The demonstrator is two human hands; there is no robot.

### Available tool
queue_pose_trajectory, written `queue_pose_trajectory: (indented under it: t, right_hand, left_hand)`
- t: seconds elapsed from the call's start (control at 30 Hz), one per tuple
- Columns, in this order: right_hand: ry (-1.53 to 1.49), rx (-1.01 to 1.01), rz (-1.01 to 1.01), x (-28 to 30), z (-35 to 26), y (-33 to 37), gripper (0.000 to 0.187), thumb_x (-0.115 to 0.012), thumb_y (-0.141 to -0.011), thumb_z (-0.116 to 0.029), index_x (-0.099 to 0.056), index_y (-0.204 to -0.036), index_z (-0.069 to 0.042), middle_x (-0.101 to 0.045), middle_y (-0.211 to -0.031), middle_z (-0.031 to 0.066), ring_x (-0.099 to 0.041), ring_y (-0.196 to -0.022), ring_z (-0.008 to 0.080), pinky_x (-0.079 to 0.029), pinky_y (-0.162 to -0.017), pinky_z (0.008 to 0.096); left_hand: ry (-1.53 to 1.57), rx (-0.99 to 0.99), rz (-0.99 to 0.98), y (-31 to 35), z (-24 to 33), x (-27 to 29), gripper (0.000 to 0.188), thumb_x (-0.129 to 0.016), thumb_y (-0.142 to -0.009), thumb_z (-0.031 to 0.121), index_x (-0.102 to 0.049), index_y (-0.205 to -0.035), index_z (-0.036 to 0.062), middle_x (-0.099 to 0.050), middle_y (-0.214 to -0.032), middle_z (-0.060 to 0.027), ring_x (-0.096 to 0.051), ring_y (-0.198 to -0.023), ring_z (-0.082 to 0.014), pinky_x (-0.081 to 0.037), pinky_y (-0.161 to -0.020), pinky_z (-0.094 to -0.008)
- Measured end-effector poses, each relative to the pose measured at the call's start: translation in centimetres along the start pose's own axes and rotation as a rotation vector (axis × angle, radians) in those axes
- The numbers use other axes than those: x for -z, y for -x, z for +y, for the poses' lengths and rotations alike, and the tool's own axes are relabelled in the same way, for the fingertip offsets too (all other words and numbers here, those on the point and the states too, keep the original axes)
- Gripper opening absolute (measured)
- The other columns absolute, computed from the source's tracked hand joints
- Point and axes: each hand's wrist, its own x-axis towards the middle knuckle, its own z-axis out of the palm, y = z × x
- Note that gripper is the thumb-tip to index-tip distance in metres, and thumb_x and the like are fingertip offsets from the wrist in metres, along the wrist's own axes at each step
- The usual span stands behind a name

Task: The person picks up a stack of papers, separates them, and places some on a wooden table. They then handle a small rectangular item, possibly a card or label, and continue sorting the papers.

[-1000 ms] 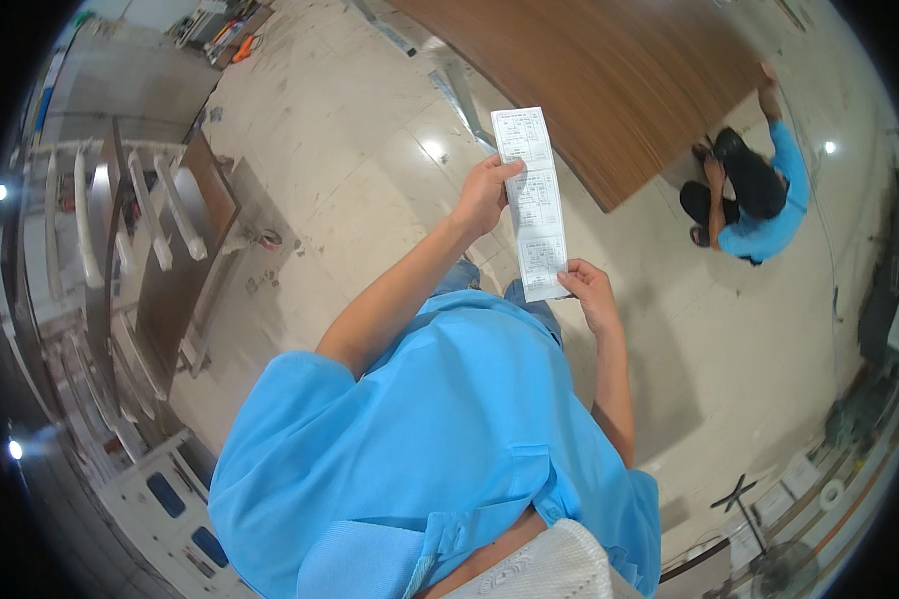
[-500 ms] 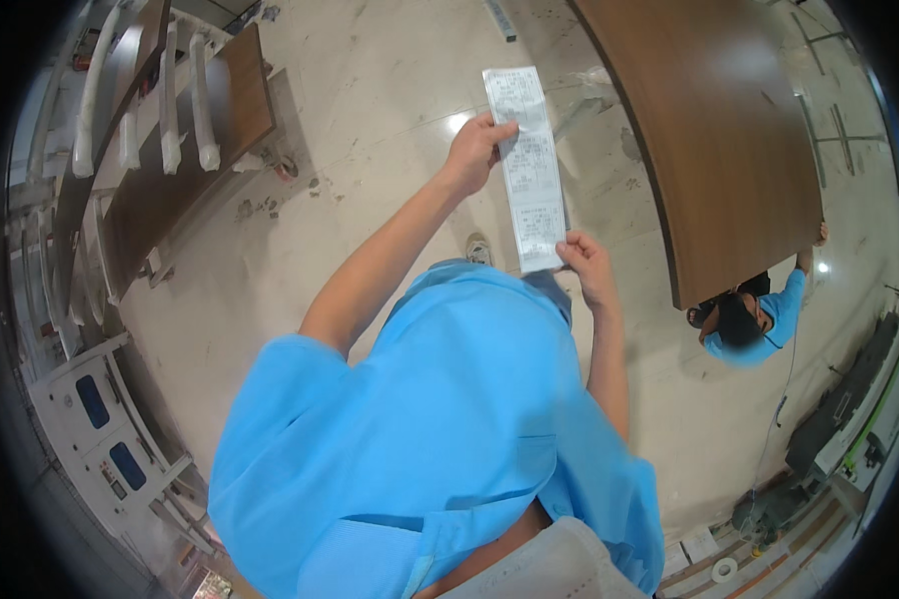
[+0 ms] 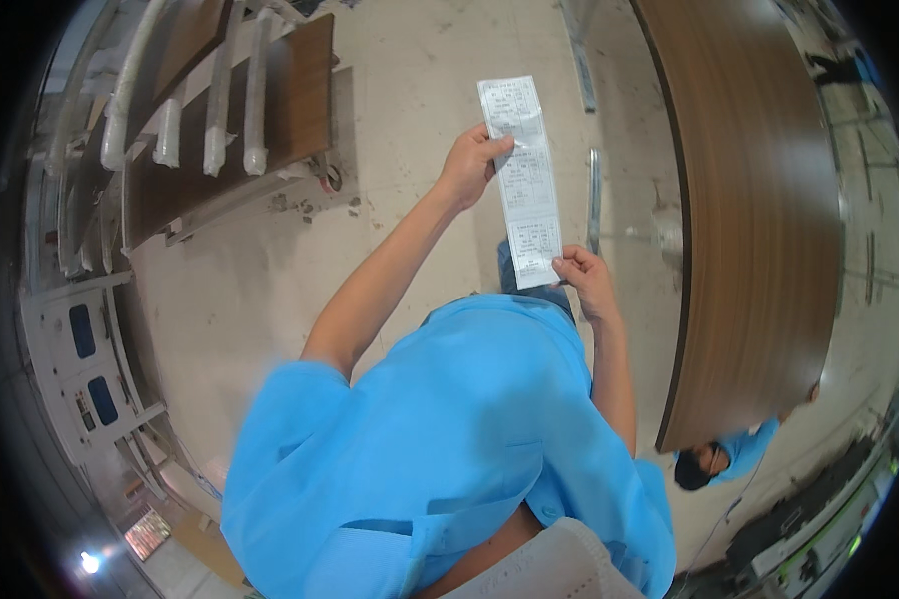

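A long white strip of printed paper (image 3: 526, 190), marked off into several small table-like sections, is stretched out in front of my chest. My left hand (image 3: 472, 168) grips its left edge near the top, thumb lying over the print. Lower down, my right hand (image 3: 586, 280) pinches the bottom right corner between thumb and fingers. Both hands hold the strip nearly upright in the picture, leaning slightly, with its printed face toward me. Some fingers are hidden behind the paper.
To my right, a large brown wood-grain panel (image 3: 754, 220) stretches lengthwise, with a person in blue (image 3: 734, 459) at its near end. Plastic-wrapped bars (image 3: 257, 110) and a brown board (image 3: 300, 95) are at far left. A white cabinet (image 3: 85, 364) stands left; a metal strip (image 3: 594, 200) lies ahead.
My view has shifted forward: the panel and the person appear lower, and the rack at left sits further right. Both hands keep their grip on the paper strip, which has barely moved.
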Motion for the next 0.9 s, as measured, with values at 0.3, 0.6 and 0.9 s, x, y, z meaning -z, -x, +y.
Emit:
queue_pose_trajectory:
  t: [0.3, 0.6, 0.9]
  right_hand:
    - [0.411, 0.091, -0.109, 0.3, -11.0, -16.4, 0.031, -0.067, -0.092, -0.017, -0.064, -0.117, 0.001, -0.069, -0.105, 0.0091, -0.064, -0.096, 0.0162, -0.050, -0.086, 0.0325]
    - [0.207, 0.334, -0.041, -3.6, -27.1, -35.8, 0.034, -0.071, -0.092, -0.021, -0.065, -0.113, 0.005, -0.070, -0.104, 0.0104, -0.064, -0.092, 0.0136, -0.050, -0.083, 0.0294]
    - [0.188, 0.467, 0.267, -6.2, -36.0, -50.6, 0.014, -0.072, -0.090, -0.011, -0.071, -0.093, 0.002, -0.070, -0.086, 0.0034, -0.061, -0.077, 0.0082, -0.048, -0.072, 0.0238]
  left_hand:
    - [-0.108, -0.070, 0.069, -10.1, 9.0, 1.2, 0.032, -0.060, -0.096, 0.009, -0.056, -0.126, -0.0014, -0.067, -0.116, -0.0113, -0.066, -0.104, -0.0185, -0.053, -0.094, -0.0350]
    - [-0.349, -0.044, -0.027, -22.0, 15.2, 4.2, 0.032, -0.065, -0.095, 0.018, -0.062, -0.121, -0.0002, -0.069, -0.106, -0.0068, -0.064, -0.096, -0.0140, -0.051, -0.084, -0.0296]
    - [-0.308, 0.059, -0.080, -37.9, 25.0, 7.4, 0.027, -0.067, -0.093, 0.020, -0.068, -0.111, -0.0004, -0.070, -0.094, -0.0032, -0.062, -0.082, -0.0091, -0.049, -0.076, -0.0259]
